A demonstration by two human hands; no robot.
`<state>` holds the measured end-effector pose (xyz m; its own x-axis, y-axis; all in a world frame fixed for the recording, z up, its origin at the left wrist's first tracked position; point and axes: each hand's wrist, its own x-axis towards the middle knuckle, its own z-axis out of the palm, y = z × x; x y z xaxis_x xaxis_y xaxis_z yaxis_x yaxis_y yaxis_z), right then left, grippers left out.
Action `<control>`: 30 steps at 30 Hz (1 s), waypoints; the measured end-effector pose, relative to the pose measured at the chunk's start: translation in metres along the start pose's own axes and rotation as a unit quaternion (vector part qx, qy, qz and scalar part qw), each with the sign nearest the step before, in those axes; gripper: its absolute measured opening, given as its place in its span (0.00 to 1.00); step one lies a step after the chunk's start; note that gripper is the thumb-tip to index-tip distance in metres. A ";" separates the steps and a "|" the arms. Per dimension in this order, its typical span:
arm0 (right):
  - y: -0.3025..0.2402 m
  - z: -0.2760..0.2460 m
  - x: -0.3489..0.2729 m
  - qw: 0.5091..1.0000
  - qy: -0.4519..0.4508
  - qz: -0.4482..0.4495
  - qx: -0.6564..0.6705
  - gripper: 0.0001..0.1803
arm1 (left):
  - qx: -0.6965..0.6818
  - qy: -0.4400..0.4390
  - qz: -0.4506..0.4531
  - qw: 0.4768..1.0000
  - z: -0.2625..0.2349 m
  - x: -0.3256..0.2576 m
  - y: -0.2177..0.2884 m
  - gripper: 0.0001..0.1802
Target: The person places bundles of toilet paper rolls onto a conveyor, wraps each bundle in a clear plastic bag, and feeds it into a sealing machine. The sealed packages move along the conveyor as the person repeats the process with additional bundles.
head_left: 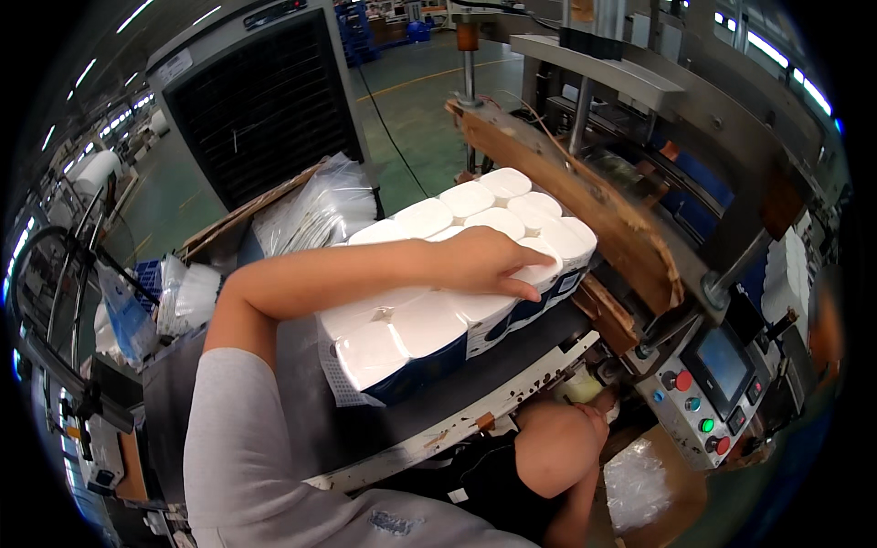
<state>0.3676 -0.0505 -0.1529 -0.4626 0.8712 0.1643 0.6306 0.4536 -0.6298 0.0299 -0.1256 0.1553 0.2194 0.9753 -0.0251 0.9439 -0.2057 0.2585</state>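
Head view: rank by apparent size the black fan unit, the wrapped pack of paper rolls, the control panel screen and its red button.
1. Black fan unit, though the pack sits nearer and looks close in size.
2. Pack of paper rolls, under the left hand.
3. Control panel screen.
4. Red button.

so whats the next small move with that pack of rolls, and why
Probably a short push of the pack of rolls toward the machine's cardboard-lined opening. The left hand lies flat on top, the pack's far end sits at the opening, and the right hand is low under the table edge.

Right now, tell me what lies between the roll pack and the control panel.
In the head view, a worn cardboard guide stands between the roll pack and the control panel.
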 end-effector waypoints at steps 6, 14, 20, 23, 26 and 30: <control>0.001 0.003 -0.004 1.000 0.011 -0.010 -0.007 0.12 | -0.239 0.232 -0.101 0.937 -0.035 -0.077 -0.123 0.16; 0.003 0.011 -0.011 1.000 0.005 -0.012 -0.001 0.13 | -0.017 0.224 -0.571 0.790 0.034 -0.243 -0.313 0.55; 0.011 0.014 -0.015 1.000 0.008 -0.015 0.007 0.13 | 0.173 0.310 -0.521 0.776 0.066 -0.226 -0.321 0.29; 0.017 0.018 -0.011 0.999 0.006 -0.030 0.027 0.13 | 0.164 0.259 -0.535 0.787 0.048 -0.225 -0.334 0.22; 0.034 0.020 -0.015 0.996 0.018 -0.039 0.076 0.13 | 0.138 0.401 -0.432 0.796 0.020 -0.190 -0.296 0.21; 0.018 0.005 0.008 0.943 0.019 0.049 0.329 0.14 | 0.025 0.525 -0.215 0.823 -0.039 -0.163 -0.205 0.21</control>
<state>0.3718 -0.0370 -0.1669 -0.3915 0.9146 0.1009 0.1401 0.1677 -0.9758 -0.2086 -0.2393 0.1440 -0.4474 0.4847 0.7516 0.8932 0.2002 0.4026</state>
